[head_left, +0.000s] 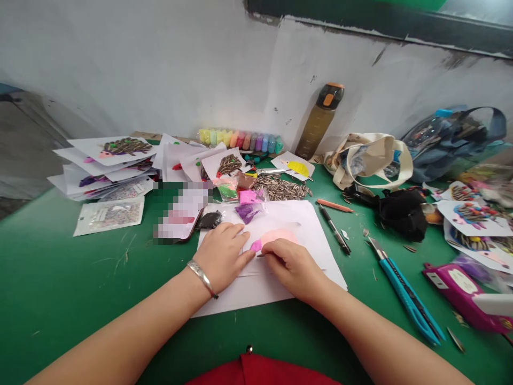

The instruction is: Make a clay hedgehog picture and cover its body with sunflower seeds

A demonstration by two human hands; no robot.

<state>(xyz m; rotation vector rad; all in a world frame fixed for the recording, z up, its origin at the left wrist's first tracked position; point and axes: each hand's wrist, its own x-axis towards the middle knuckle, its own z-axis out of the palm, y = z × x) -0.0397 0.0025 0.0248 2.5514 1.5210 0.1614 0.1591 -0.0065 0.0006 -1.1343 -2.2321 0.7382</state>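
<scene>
White paper sheets [228, 302] lie on the green table. On the top sheet is a flat pink shape [285, 235] with a small magenta piece [255, 246] at its left end. My left hand [222, 254] rests flat on the paper, fingers spread, left of the magenta piece. My right hand [294, 267] is closed over the lower edge of the pink shape, thumb and index finger pinching a thin dark tool [261, 255] whose tip points left. Purple clay [249, 212] and black clay [210, 219] in bags lie just beyond my left hand.
Sunflower seeds [284, 188] lie behind the paper. To the right are an orange pencil [335, 206], a black pen [334, 230] and a blue utility knife [409, 294]. Stacked pictures [108, 166] stand at the left; a bottle [318, 125] leans against the wall.
</scene>
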